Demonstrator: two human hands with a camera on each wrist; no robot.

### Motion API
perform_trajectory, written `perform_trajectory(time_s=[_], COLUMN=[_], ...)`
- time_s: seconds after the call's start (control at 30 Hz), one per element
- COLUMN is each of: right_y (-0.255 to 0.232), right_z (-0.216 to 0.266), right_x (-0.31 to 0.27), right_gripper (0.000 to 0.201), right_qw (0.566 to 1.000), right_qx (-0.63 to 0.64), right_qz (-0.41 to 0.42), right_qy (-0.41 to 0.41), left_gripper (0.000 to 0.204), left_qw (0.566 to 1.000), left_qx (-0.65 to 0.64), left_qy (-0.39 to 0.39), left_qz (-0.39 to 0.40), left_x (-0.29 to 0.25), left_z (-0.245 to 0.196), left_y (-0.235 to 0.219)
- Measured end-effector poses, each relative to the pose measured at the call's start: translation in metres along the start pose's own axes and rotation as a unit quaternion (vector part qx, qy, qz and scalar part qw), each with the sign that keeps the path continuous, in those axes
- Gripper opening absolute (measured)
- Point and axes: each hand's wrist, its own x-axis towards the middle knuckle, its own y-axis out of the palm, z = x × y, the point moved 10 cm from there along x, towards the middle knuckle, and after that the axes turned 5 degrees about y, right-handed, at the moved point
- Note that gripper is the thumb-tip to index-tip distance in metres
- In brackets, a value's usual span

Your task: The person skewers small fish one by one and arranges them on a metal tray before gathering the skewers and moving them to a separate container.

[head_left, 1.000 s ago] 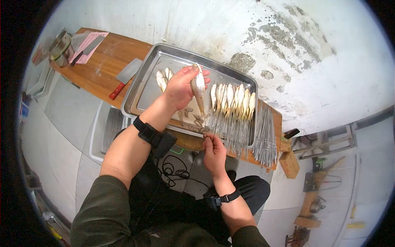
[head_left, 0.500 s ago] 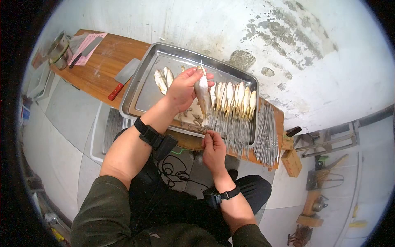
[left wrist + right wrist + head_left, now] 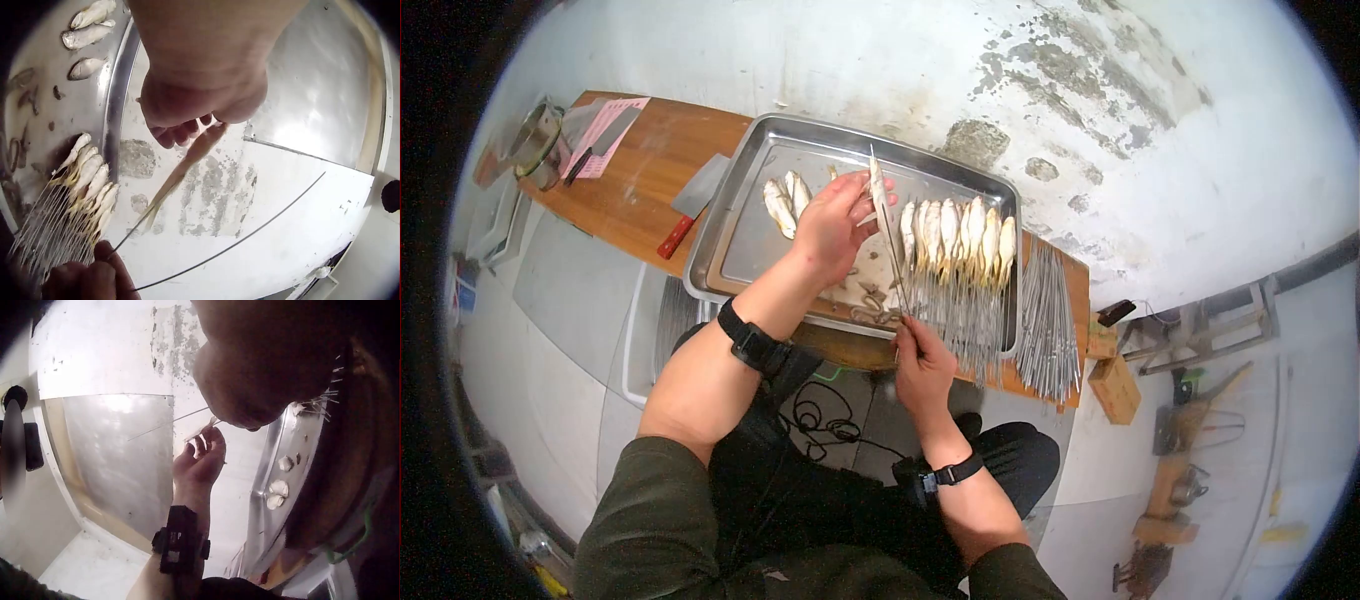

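The left hand (image 3: 830, 230) grips a fish (image 3: 879, 195) above the metal tray, the tail end pointing down toward the other hand. Thin metal skewers are pinched by the right hand (image 3: 925, 370) at the tray's near edge; one skewer (image 3: 250, 242) arcs free in the left wrist view, while another runs along the fish (image 3: 187, 164) to its tail. A pointed tip shows above the fish's upper end in the head view. Several skewered fish (image 3: 960, 235) lie side by side at the tray's right.
Unskewered fish (image 3: 779, 207) lie in the tray (image 3: 730, 195) at the left, with small scraps near its front. A red-handled cleaver (image 3: 700, 190), a knife (image 3: 612, 132) on pink paper and a pot (image 3: 537, 140) stand left. Loose skewers (image 3: 1050, 325) lie right of the tray.
The left hand has turned the fish, which now shows its narrow side. The right hand has stayed near the tray's front edge. The head view has shifted slightly.
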Motion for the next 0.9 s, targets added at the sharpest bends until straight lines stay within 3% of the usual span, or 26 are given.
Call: perform_trajectory(time_s=[0.13, 0.2, 0.43, 0.63, 0.7, 0.73, 0.83, 0.9], right_y=[0.000, -0.001, 0.002, 0.013, 0.017, 0.013, -0.003, -0.010], right_z=[-0.004, -0.003, -0.007, -0.004, -0.019, -0.019, -0.024, -0.012], right_x=[0.002, 0.002, 0.005, 0.010, 0.009, 0.010, 0.014, 0.018], right_gripper=[0.019, 0.019, 0.020, 0.024, 0.027, 0.027, 0.030, 0.031], right_qw=[0.999, 0.999, 0.999, 0.996, 0.980, 0.980, 0.978, 0.978], right_qx=[-0.025, -0.031, -0.025, -0.015, 0.058, 0.059, -0.032, -0.130], right_qz=[0.009, 0.003, -0.002, 0.048, 0.074, 0.078, 0.101, 0.115], right_qy=[0.018, 0.007, 0.020, 0.080, 0.175, 0.174, 0.181, 0.115], left_gripper=[0.034, 0.030, 0.023, 0.021, 0.022, 0.022, 0.018, 0.019], left_qw=[0.999, 0.998, 0.997, 0.997, 0.997, 0.997, 0.997, 0.997], left_qx=[-0.033, 0.024, 0.047, 0.040, 0.031, 0.031, 0.015, 0.016], left_qy=[-0.033, -0.038, -0.055, -0.071, -0.073, -0.072, -0.065, -0.066], left_qz=[0.006, 0.034, 0.024, 0.014, -0.013, -0.015, -0.025, -0.027], left_x=[-0.010, -0.011, -0.018, -0.014, -0.012, -0.011, -0.004, 0.000], left_z=[0.006, 0.012, 0.019, 0.027, 0.025, 0.023, 0.018, 0.017], left_y=[0.005, 0.009, 0.013, 0.005, 0.001, -0.002, -0.008, -0.013])
